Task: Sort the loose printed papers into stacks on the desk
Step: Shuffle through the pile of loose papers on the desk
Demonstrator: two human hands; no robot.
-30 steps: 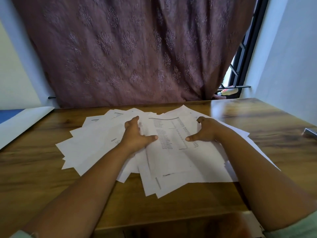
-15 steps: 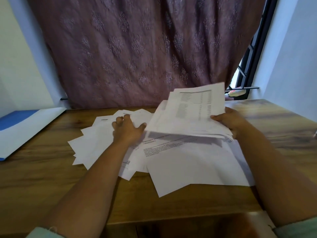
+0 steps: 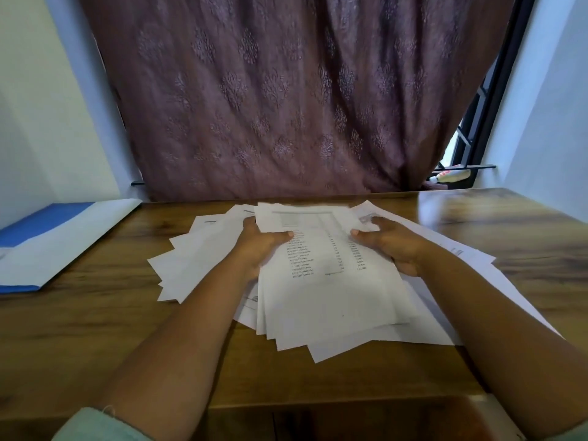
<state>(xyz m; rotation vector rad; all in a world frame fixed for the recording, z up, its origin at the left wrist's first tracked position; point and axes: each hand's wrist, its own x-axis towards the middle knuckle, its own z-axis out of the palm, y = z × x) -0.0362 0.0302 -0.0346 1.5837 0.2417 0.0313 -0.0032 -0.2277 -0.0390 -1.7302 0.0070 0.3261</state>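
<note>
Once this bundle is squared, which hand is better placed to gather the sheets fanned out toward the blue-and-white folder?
Probably the left hand: it grips the bundle on the side where the fanned sheets lie. The right hand would have to cross over.

The top sheet [image 3: 331,281], held between the left hand [image 3: 261,246] and the right hand [image 3: 386,246], carries a printed table: rows of dates with short names and columns of figures, all too small and blurred to read. Print on the sheets beside both hands is equally illegible.
</note>
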